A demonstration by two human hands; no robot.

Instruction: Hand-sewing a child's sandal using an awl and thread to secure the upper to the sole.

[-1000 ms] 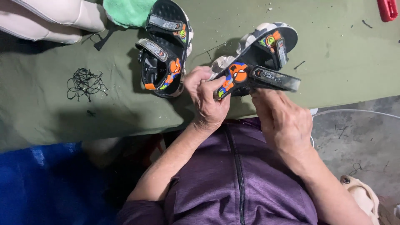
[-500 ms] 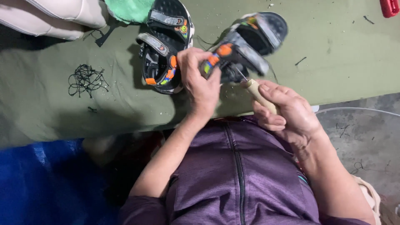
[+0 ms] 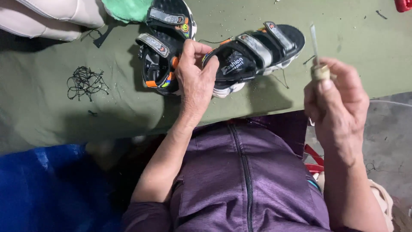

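Observation:
A black sandal [image 3: 257,51] with grey straps and a white sole lies on the green table [image 3: 352,47], sole down. My left hand [image 3: 195,79] grips its heel end. A second black sandal [image 3: 165,45] with orange trim lies just left of that hand, touching it. My right hand [image 3: 334,99] is lifted off the table to the right, closed around a small tool with a wooden handle [image 3: 319,71] and a thin blade [image 3: 314,38] pointing up.
A tangle of black thread scraps [image 3: 85,81] lies on the table at left. A beige padded thing [image 3: 51,15] and green cloth [image 3: 128,8] sit at the back left. A red object [image 3: 403,4] is at the far right corner. Blue material [image 3: 47,189] lies below the table.
The sandal was turned from sole-side facing me to sole down on the table. My right hand pulled away to the right with the tool and lifted its blade.

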